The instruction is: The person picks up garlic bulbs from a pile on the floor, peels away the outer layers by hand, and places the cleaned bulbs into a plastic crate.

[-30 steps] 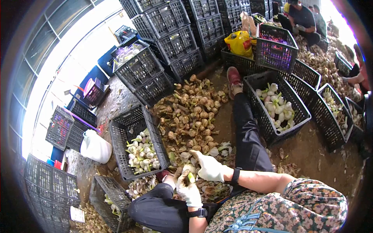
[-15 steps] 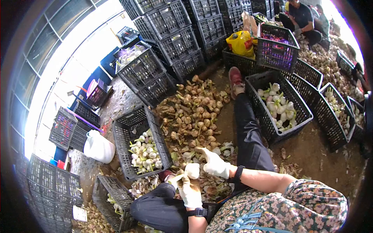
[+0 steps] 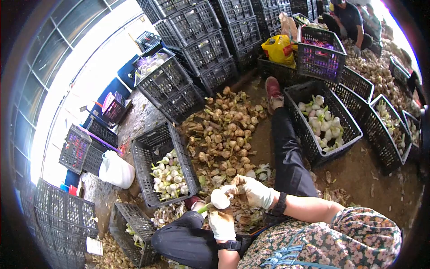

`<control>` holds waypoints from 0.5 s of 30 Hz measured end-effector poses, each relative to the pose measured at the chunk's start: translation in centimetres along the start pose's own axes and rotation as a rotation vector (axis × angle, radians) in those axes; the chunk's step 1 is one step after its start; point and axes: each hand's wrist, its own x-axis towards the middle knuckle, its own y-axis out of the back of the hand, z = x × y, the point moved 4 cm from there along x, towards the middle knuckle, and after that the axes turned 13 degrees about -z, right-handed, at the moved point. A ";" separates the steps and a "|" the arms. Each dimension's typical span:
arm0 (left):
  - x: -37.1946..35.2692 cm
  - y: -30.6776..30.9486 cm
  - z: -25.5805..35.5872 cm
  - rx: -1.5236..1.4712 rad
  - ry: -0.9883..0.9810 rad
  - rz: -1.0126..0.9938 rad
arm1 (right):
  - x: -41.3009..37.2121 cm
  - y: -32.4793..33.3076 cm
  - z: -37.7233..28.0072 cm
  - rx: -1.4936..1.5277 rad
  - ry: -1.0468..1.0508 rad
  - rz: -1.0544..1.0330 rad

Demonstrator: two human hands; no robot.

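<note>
A white garlic bulb (image 3: 220, 199) with a green stem stub sits in my left hand (image 3: 221, 223), whose gloved fingers are closed around it from below. At the bulb's upper right edge, my right hand (image 3: 253, 191) is pinched closed, its fingertips touching the bulb. Both gloves are white with brown stains. Beneath the hands lie loose peels (image 3: 246, 215). Just beyond them spreads a heap of unpeeled brown garlic (image 3: 228, 134). A black crate (image 3: 188, 157) holding cleaned white bulbs (image 3: 170, 179) stands to the left of my hands.
On the right, beside my outstretched leg (image 3: 291, 152), another crate (image 3: 329, 154) holds white garlic. Tall stacks of black crates (image 3: 197, 45) stand behind. A white jug (image 3: 116, 169) is at left. Another person (image 3: 349, 22) crouches by a garlic pile at upper right.
My right hand has come in from beside the bulb, its fingers going from spread to pinched against it. The bulb has turned slightly in my left hand, showing its green stem.
</note>
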 end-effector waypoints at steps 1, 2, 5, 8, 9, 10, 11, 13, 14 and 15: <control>0.1 -0.7 0.3 0.038 -0.059 -0.065 | 0.0 -0.2 0.0 0.131 -0.047 0.000; 0.2 -0.8 0.5 0.040 -0.064 -0.061 | 0.3 0.8 0.3 0.132 -0.053 -0.002; 0.7 -1.5 1.6 -0.150 -0.148 -0.085 | 0.5 3.2 0.2 0.137 -0.020 0.164; 0.7 -1.0 1.7 -0.133 -0.137 -0.038 | -0.3 0.9 -2.6 -1.305 -0.243 -0.115; 0.6 -0.9 1.5 -0.135 -0.127 -0.031 | -0.7 0.3 -2.4 -1.110 -0.234 -0.136; 0.7 -1.2 1.1 -0.150 -0.068 -0.024 | -0.6 0.8 -1.4 -0.888 -0.095 -0.181; 0.7 -1.6 0.7 -0.165 -0.008 -0.020 | -0.4 0.1 -1.3 -0.925 -0.093 -0.191; 0.1 -2.1 1.0 0.103 0.056 0.072 | 0.0 -0.8 -1.5 -1.012 -0.162 -0.155; 0.0 -1.9 1.0 0.371 0.111 0.157 | 0.2 -0.3 -1.4 -1.031 -0.138 -0.089; 0.1 -2.1 0.5 0.247 -0.016 0.118 | 0.2 -0.2 -1.7 -1.119 -0.140 -0.085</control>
